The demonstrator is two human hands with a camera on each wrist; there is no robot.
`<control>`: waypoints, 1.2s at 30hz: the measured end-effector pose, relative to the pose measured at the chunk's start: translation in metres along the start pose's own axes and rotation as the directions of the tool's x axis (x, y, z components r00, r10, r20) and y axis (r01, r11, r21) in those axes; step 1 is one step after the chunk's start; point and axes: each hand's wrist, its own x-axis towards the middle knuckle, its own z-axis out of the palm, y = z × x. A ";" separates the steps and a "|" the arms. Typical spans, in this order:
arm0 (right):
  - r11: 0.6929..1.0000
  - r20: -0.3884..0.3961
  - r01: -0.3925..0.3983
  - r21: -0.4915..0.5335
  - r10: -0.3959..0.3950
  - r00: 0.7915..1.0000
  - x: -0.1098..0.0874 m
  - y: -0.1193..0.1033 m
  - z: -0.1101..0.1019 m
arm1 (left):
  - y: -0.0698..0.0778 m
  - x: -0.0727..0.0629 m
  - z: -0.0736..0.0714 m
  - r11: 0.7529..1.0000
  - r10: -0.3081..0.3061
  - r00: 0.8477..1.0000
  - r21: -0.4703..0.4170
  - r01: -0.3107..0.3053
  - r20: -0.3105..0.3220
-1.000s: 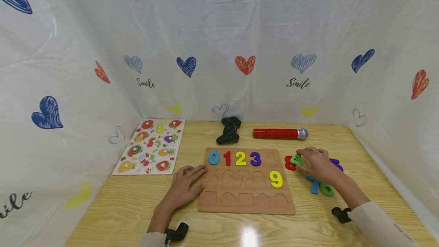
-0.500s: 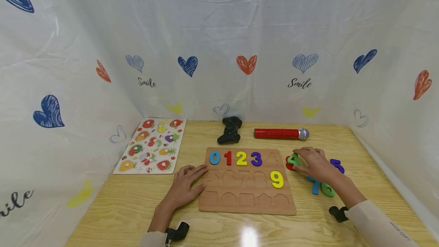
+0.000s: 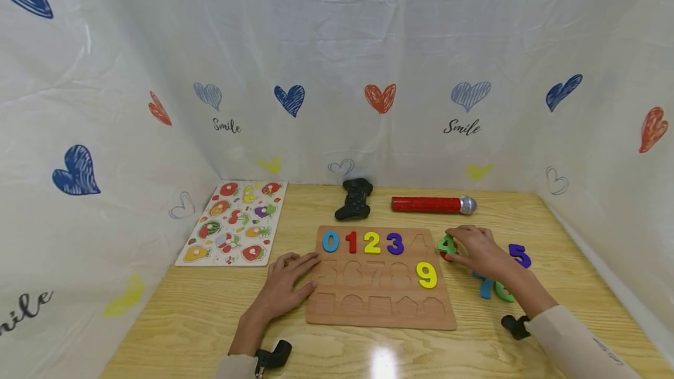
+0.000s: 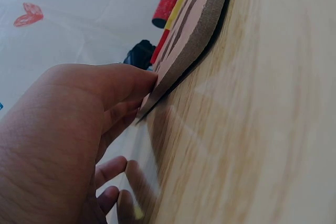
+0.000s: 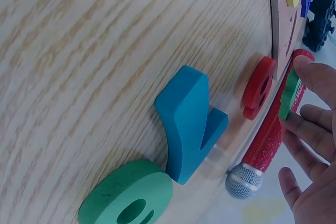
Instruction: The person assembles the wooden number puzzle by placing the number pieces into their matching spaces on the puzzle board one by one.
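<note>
My right hand (image 3: 479,252) pinches a green number 4 (image 5: 290,95) between thumb and fingers, raised over the table just right of the wooden number board (image 3: 379,317). In the head view the 4 overlaps a red number 8 (image 5: 259,85), which lies on the table. Fingertips of my left hand (image 3: 289,285) touch the board's left edge, fingers loosely extended. Blue 0 (image 3: 330,241), red 1 (image 3: 351,243), yellow 2 (image 3: 372,243) and purple 3 (image 3: 395,244) sit along the board's top row. A yellow 9 (image 3: 426,275) sits at the right of its middle row.
A blue 7 (image 3: 485,289), green 6 (image 3: 504,292) and purple 5 (image 3: 520,255) lie around my right forearm. Behind the board are a black game controller (image 3: 354,199) and a red microphone (image 3: 429,204). A fruit picture board (image 3: 231,224) lies at the back left.
My right hand has moved slightly left towards the board with the green 4, which now covers more of the red 8. The left hand stays at the board's edge.
</note>
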 end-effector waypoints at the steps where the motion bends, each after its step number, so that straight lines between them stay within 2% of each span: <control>1: 1.000 0.001 0.004 0.000 -0.004 1.000 0.000 0.000 0.000 | 0.000 0.000 0.000 1.000 0.001 1.000 -0.001 -0.001 -0.001; 20: 1.000 0.025 0.016 0.016 -0.016 1.000 0.010 -0.008 0.007 | -0.001 0.001 0.000 1.000 0.001 1.000 0.016 -0.001 0.003; 36: 0.999 0.024 0.050 0.021 -0.051 0.998 0.019 -0.012 0.011 | -0.001 0.001 0.000 1.000 0.001 1.000 -0.009 -0.001 0.008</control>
